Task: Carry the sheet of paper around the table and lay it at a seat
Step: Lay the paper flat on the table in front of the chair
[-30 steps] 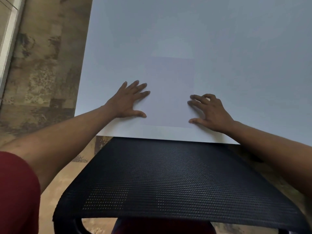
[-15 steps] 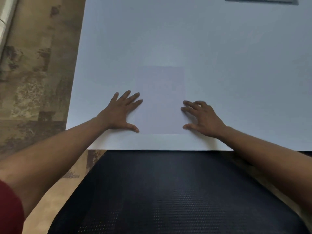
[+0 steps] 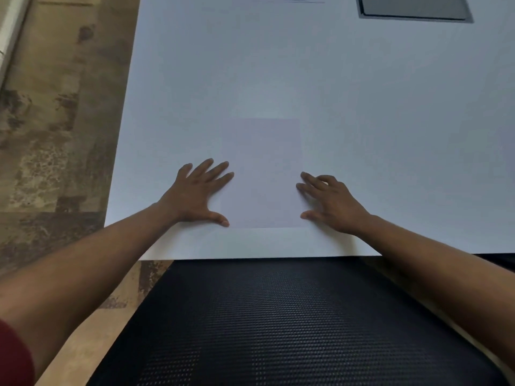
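Note:
A pale sheet of paper (image 3: 262, 168) lies flat on the white table (image 3: 362, 121), close to its near edge. My left hand (image 3: 196, 195) rests flat at the sheet's left edge, fingers spread, thumb tip at the lower left corner. My right hand (image 3: 330, 203) sits at the right edge with curled fingertips touching the paper's side. Neither hand grips the sheet. A black mesh chair back (image 3: 278, 324) stands between me and the table, right in front of the sheet.
A grey recessed panel (image 3: 412, 8) is set in the table at the far right. Mottled brown floor (image 3: 55, 121) runs along the table's left side, with a pale strip (image 3: 11, 37) at the far left.
The view has tilted up, showing more of the table and the grey panel. Both hands have slid outward from on the sheet to its side edges. The paper stays flat.

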`<state>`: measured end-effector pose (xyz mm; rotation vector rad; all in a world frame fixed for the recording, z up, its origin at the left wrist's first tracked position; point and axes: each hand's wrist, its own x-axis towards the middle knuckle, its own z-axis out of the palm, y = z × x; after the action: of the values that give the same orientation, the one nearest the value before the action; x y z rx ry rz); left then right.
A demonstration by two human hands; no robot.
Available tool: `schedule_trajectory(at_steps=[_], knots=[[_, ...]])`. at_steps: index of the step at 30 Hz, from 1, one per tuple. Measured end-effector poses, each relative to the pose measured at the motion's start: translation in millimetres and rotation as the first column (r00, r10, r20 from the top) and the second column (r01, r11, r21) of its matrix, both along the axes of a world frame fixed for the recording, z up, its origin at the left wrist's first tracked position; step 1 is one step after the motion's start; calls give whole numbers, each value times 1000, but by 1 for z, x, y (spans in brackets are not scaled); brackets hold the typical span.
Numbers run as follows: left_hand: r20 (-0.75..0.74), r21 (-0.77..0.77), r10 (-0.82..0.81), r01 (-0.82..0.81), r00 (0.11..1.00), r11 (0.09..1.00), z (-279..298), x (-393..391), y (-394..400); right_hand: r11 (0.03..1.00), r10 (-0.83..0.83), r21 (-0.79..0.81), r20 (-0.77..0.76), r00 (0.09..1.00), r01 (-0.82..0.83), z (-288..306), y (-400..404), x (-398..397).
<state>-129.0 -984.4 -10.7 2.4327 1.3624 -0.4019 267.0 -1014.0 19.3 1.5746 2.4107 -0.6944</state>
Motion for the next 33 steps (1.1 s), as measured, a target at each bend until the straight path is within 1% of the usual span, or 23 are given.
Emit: schedule_trajectory(at_steps=[4,11,17,25,33], knots=[[-1,9,4,-4,1000,1000,-1,0,-1,1000,6,-17,9,1000,-6,1,0,0],[39,-7,28,-27,999,1000,-1,1,-2,1000,11,-10,28,1000,-11,3,0,-1],[46,-24,41,-40,998,999,1,2,-3,998,-57,-31,-38,998,56,8,-5,-4],[55,-11,47,-46,997,999,1,1,-2,1000,-20,-18,-15,1000,20,6,0,-2],[54,-19,56,-55,997,998,-1,0,-2,999,-39,-32,-25,999,38,6,-3,-4]])
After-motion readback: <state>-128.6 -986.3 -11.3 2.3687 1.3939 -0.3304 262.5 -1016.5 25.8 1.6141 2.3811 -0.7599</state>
